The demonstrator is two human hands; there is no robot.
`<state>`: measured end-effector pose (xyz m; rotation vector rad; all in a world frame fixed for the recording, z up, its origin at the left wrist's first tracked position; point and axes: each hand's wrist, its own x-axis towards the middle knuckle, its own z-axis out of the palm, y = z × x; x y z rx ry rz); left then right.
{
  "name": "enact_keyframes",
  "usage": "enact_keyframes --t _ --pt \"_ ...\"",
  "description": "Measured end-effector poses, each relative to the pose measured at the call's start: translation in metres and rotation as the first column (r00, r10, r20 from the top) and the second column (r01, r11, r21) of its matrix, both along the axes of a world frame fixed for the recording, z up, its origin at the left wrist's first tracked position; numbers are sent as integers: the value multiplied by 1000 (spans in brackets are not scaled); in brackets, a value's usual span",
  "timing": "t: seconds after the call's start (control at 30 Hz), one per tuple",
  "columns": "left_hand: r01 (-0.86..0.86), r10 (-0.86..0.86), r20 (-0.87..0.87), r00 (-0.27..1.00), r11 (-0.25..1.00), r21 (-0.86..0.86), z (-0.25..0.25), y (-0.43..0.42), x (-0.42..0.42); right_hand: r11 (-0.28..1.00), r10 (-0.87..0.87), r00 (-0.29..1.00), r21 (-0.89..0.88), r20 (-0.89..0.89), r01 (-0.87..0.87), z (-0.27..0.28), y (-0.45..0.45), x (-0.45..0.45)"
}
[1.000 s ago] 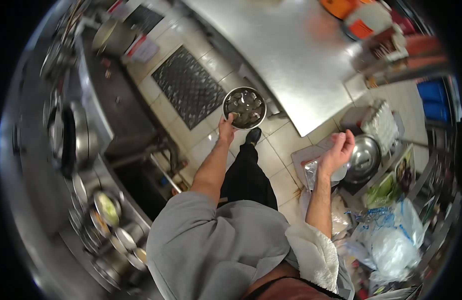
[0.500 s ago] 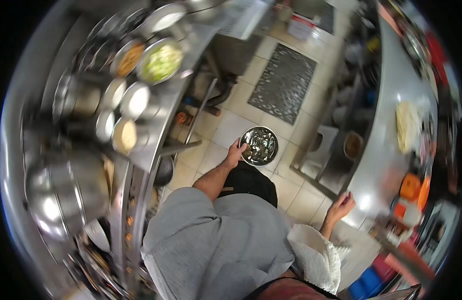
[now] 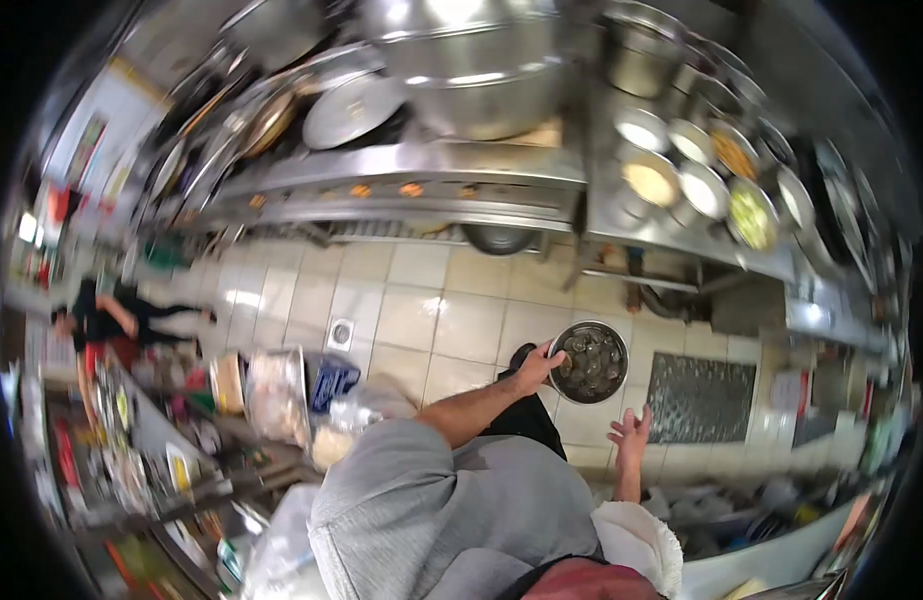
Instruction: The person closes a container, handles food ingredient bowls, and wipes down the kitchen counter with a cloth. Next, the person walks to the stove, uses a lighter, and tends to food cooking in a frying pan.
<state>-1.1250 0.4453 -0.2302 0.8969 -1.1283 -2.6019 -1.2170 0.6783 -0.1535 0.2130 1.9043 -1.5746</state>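
My left hand (image 3: 539,368) grips the rim of a round metal bowl (image 3: 622,350), its thumb over the inside edge. Dark, rounded pieces that look like clams (image 3: 591,362) lie in the bowl. The bowl is held out in front of me, above the tiled floor. My right hand (image 3: 631,432) is raised beside it, apart from the bowl, fingers spread with nothing in them. A white towel (image 3: 636,535) hangs over my right forearm.
A steel stove (image 3: 381,185) with a large steamer pot (image 3: 471,90) runs ahead. Ingredient bowls (image 3: 701,190) crowd the counter at right. A dark mat (image 3: 701,397) lies on the floor. Bags and boxes (image 3: 278,390) stand at left, with another person (image 3: 111,320) beyond.
My view has swung left, from the aisle towards the stove. The bowl stays in my left hand. My right hand has moved from beside the right counter to nearer the bowl, fingers spread.
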Motion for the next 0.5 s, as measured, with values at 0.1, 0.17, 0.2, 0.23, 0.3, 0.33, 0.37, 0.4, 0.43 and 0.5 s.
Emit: enact_keyframes --t 0.1,0.17,0.2,0.23,0.3,0.33,0.37,0.4,0.43,0.5 --pt "-186 186 13 982 981 48 14 -17 51 976 207 968 -106 141 -193 -7 -59 9" --pt "-260 257 50 965 963 74 25 -38 82 940 326 923 -178 206 -292 -2 -96 18" --pt "-337 335 37 942 937 88 32 -47 97 913 389 881 -236 269 -331 -2 -118 24" --pt "-400 398 39 917 913 85 30 -58 111 878 463 821 -296 333 -376 -3 -143 29" --pt "-507 506 30 862 858 83 11 -72 143 795 602 723 -340 339 -503 -9 -186 41" --pt "-542 543 7 840 837 71 4 -86 159 745 663 667 -387 340 -543 -13 -211 50" --pt "-604 602 58 797 797 26 14 -95 172 702 710 619 -401 336 -588 -12 -234 60" --pt "-642 640 61 766 767 8 13 -106 187 657 753 569 -409 331 -633 -15 -259 70" --pt "-686 685 58 727 728 1 19 -117 203 615 788 517 -422 334 -666 -19 -284 80" --pt "-735 734 49 677 678 4 31 -137 228 553 829 430 -407 357 -727 -12 -330 103"
